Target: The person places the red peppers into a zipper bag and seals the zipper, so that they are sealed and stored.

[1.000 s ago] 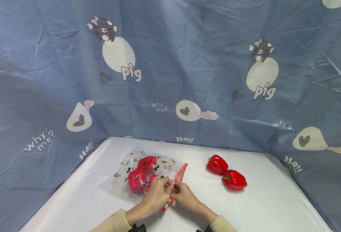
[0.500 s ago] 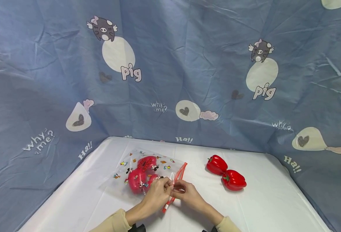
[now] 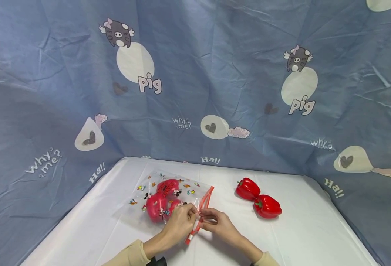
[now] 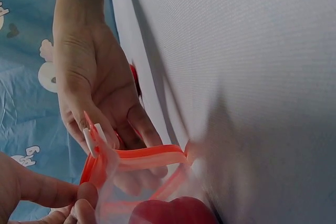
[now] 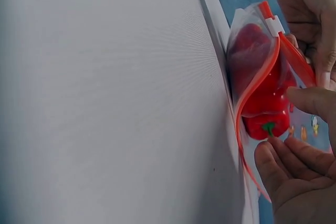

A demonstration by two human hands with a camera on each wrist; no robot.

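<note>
A clear zip bag [image 3: 200, 190] with cartoon prints and a red zip strip lies on the table, mouth to the right, several red bell peppers [image 3: 157, 207] inside. In the right wrist view its mouth gapes, and a pepper with a green stem [image 5: 268, 128] shows behind it. The white slider [image 5: 274, 26] sits near one end of the strip. My left hand [image 3: 181, 221] pinches the bag's rim at mid-mouth. Close by, my right hand [image 3: 221, 226] has thumb and fingers spread apart at the mouth; whether a fingertip touches the strip is hard to tell.
Two more red bell peppers, one behind [image 3: 248, 189] and one nearer [image 3: 267, 206], lie side by side to the right of the bag. A white cloth [image 3: 302, 229] covers the table. Behind it hangs a blue printed curtain [image 3: 182, 92].
From pinching beside the left hand, my right hand has loosened, its thumb and fingers parting as it shifted slightly right. The bag's mouth looks a little wider. My left hand stays put.
</note>
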